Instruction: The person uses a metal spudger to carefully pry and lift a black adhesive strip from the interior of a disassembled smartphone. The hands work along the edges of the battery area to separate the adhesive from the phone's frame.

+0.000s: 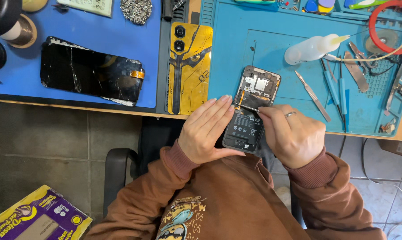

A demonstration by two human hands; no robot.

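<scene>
Closest in, a purple and yellow box [34,218] lies on the tiled floor beside the person's brown sleeve. Just above the lap, the left hand [206,131] is curled around the left edge of an opened phone [250,109], fingers laid flat along its side, gripping it. The right hand [294,133], wearing a ring, closes on the phone's right side, fingertips pressed at the black battery near a dark strip across the middle. The phone hangs over the front edge of the surface, its circuit-board end resting over the blue mat [276,49]. Just left lies a yellow back cover [189,69], then a cracked black screen [89,73]. Right of the phone sit a scalpel [312,95], blue-handled tools [336,91] and, further back, a clear squeeze bottle [310,49].
</scene>
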